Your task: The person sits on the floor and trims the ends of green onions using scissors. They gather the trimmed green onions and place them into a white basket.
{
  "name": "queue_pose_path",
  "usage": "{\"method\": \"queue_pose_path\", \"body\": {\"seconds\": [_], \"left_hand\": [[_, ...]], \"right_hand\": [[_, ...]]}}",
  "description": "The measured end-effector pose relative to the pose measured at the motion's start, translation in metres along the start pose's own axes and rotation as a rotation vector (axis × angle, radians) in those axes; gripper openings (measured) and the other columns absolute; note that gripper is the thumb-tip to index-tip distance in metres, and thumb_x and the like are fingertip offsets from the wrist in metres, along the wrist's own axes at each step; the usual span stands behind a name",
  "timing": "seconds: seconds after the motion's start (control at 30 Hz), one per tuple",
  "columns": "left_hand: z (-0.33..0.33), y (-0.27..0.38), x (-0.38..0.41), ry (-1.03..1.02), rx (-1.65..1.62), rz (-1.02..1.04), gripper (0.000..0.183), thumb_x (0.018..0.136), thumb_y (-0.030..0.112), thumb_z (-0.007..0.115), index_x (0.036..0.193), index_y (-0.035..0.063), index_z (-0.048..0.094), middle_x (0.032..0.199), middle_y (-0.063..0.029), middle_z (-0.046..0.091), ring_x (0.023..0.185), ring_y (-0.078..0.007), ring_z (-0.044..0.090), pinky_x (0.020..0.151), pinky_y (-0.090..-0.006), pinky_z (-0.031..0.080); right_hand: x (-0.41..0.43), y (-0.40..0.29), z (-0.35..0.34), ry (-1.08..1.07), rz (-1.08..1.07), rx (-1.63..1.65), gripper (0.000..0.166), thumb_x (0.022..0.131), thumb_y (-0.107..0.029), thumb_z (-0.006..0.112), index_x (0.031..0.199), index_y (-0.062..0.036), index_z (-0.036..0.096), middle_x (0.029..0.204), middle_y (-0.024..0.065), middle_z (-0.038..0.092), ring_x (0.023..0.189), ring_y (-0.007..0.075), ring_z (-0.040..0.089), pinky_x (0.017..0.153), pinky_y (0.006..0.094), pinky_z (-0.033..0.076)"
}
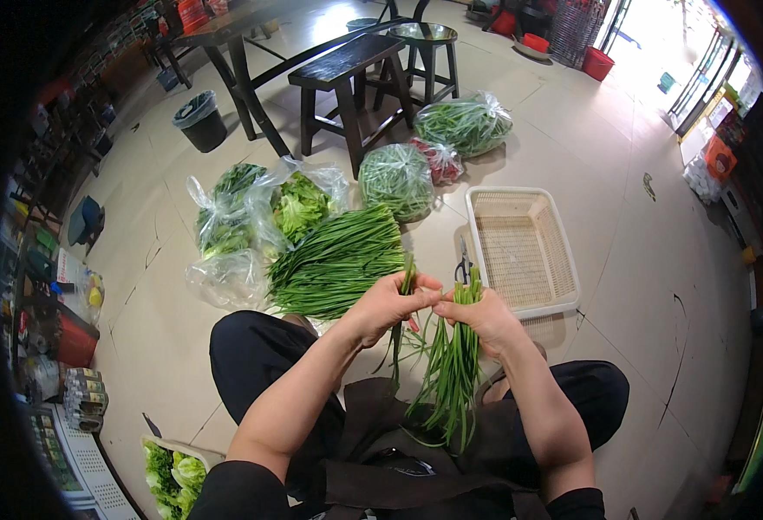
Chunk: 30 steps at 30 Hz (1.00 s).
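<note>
My left hand point(388, 304) is closed around a few green stalks that hang down from it. A thicker bunch of garlic chives point(453, 383), stem ends up, is gripped in my right hand point(479, 315). The fingertips of both hands meet between the two bunches. Just beyond my left hand, a large pile of garlic chives point(342, 263) lies on the floor. Scissors point(464, 260) with dark handles lie beyond my right hand, beside a white plastic basket point(573, 273). Loose leaves lie on the floor below my hands.
Clear bags of leafy greens point(229, 208), lettuce point(300, 208), green vegetables point(396, 182) and red produce point(443, 162) lie ahead, with another green-filled bag point(463, 127). Behind stand a dark wooden bench point(349, 65) and a black bin point(201, 123). A container of lettuce point(176, 478) is at lower left.
</note>
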<state>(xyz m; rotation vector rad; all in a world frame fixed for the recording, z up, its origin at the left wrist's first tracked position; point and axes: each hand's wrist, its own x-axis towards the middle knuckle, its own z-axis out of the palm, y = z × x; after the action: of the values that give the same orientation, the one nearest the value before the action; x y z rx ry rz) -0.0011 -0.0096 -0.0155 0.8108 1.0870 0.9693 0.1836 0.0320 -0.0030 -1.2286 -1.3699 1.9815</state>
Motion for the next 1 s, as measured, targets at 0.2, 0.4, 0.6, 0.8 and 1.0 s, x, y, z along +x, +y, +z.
{"method": "queue_pose_path", "body": {"seconds": [0.2, 0.4, 0.6, 0.8, 1.0], "left_hand": [[-0.002, 0.008, -0.004, -0.03, 0.073, -0.021, 0.017, 0.084, 0.02, 0.071, 0.093, 0.0079, 0.062, 0.072, 0.0063, 0.055, 0.061, -0.0029, 0.042, 0.055, -0.0188, 0.032], [0.001, 0.01, -0.007, -0.027, -0.003, 0.021, 0.016, 0.086, 0.022, 0.069, 0.089, 0.0088, 0.06, 0.069, 0.0067, 0.051, 0.057, -0.0033, 0.038, 0.051, -0.0193, 0.029], [-0.007, 0.003, -0.001, -0.01, 0.072, -0.063, 0.023, 0.089, 0.031, 0.066, 0.083, 0.0101, 0.057, 0.069, 0.0062, 0.049, 0.053, -0.0035, 0.034, 0.048, -0.0206, 0.026], [-0.006, 0.0, -0.003, -0.015, -0.028, -0.103, 0.025, 0.089, 0.032, 0.064, 0.086, 0.0072, 0.063, 0.07, 0.0034, 0.055, 0.056, -0.0048, 0.048, 0.05, -0.0207, 0.036], [0.0, 0.006, -0.008, -0.148, -0.08, -0.078, 0.021, 0.09, 0.023, 0.063, 0.101, 0.0058, 0.066, 0.079, 0.002, 0.061, 0.063, -0.0044, 0.048, 0.055, -0.0187, 0.035]], "right_hand": [[0.001, 0.006, -0.003, -0.108, -0.019, 0.0, 0.016, 0.078, -0.012, 0.074, 0.087, -0.0031, 0.065, 0.075, 0.0014, 0.061, 0.069, 0.0099, 0.055, 0.065, 0.0253, 0.042], [-0.004, -0.004, -0.004, -0.196, 0.051, 0.179, 0.018, 0.081, -0.013, 0.073, 0.092, -0.001, 0.065, 0.081, 0.004, 0.064, 0.071, 0.0105, 0.055, 0.067, 0.0257, 0.044], [-0.005, -0.006, -0.008, -0.302, 0.106, 0.245, 0.022, 0.084, -0.015, 0.069, 0.098, 0.0013, 0.064, 0.086, 0.0068, 0.066, 0.074, 0.0103, 0.055, 0.07, 0.0264, 0.046], [-0.004, -0.007, -0.009, -0.195, 0.099, 0.125, 0.019, 0.085, -0.016, 0.069, 0.096, -0.0016, 0.065, 0.084, 0.0051, 0.066, 0.076, 0.0112, 0.055, 0.07, 0.0271, 0.045], [-0.001, 0.003, -0.007, -0.227, 0.073, 0.181, 0.018, 0.082, -0.013, 0.071, 0.096, -0.0033, 0.065, 0.082, 0.0038, 0.065, 0.075, 0.0094, 0.057, 0.065, 0.0239, 0.046]]}}
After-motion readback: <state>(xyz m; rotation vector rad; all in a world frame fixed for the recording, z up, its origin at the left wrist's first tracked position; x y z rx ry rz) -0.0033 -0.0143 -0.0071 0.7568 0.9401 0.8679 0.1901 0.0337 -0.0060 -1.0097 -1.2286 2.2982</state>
